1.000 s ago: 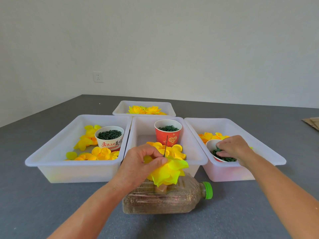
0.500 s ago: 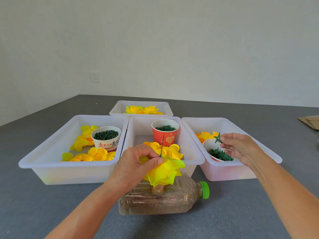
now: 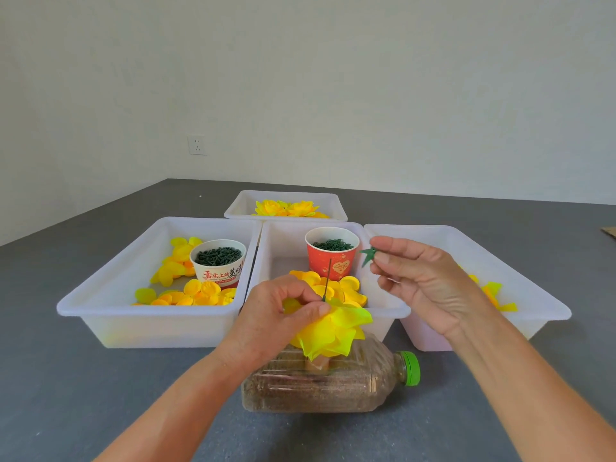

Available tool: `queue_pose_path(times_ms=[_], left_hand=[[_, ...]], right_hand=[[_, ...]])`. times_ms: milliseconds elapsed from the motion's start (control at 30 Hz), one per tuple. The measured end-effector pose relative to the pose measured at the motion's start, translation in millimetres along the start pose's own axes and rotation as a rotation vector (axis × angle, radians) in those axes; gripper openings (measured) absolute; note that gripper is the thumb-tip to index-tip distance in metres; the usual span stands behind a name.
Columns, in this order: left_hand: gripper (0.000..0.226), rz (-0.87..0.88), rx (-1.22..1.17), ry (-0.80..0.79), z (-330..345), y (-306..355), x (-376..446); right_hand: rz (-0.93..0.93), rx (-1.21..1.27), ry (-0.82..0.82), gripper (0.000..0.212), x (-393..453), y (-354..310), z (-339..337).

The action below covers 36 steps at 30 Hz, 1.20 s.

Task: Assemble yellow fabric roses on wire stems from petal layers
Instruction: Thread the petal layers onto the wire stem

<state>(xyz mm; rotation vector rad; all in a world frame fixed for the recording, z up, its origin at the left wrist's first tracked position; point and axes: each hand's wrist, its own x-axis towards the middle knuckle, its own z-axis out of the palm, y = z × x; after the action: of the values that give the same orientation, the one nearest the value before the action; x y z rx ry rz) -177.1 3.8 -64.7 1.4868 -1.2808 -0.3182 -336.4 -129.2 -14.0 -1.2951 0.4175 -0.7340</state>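
Yellow fabric rose (image 3: 333,331) nears its green calyx, held over a bottle on the grey table.

Seen from the head camera, the left hand (image 3: 280,315) pinches the half-built bloom, fingers curled around its petal layers, with the thin wire stem (image 3: 327,280) standing up out of the flower above the sand-filled bottle (image 3: 333,381) that lies on its side. The right hand (image 3: 423,278) grips a small green star-shaped calyx (image 3: 369,255) between thumb and fingertips, near the stem's tip but apart from it. The step in hand appears to be fitting the calyx; the next move calls for lining its centre hole up with the wire tip and sliding it down against the petals, in front of the middle bin (image 3: 376,295) with its red paper cup (image 3: 331,261).
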Motion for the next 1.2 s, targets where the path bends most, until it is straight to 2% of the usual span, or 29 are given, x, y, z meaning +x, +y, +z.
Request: queue_pose_path(times_ms=[200,300,733,1200], left_hand=[[0.011,0.012,-0.017,-0.004,1,-1,2],[0.013,0.018,-0.012,-0.008,1,-2,1],[0.009,0.037,-0.023,0.004,0,-4,1],[0.007,0.036,-0.02,0.003,0,-3,0]], right_hand=[[-0.051,0.154,-0.017,0.028,-1,10,35],[-0.052,0.188,-0.003,0.024,1,13,41],[-0.016,-0.014,-0.026,0.021,0,22,45],[-0.063,-0.138,0.007,0.022,-4,24,45]])
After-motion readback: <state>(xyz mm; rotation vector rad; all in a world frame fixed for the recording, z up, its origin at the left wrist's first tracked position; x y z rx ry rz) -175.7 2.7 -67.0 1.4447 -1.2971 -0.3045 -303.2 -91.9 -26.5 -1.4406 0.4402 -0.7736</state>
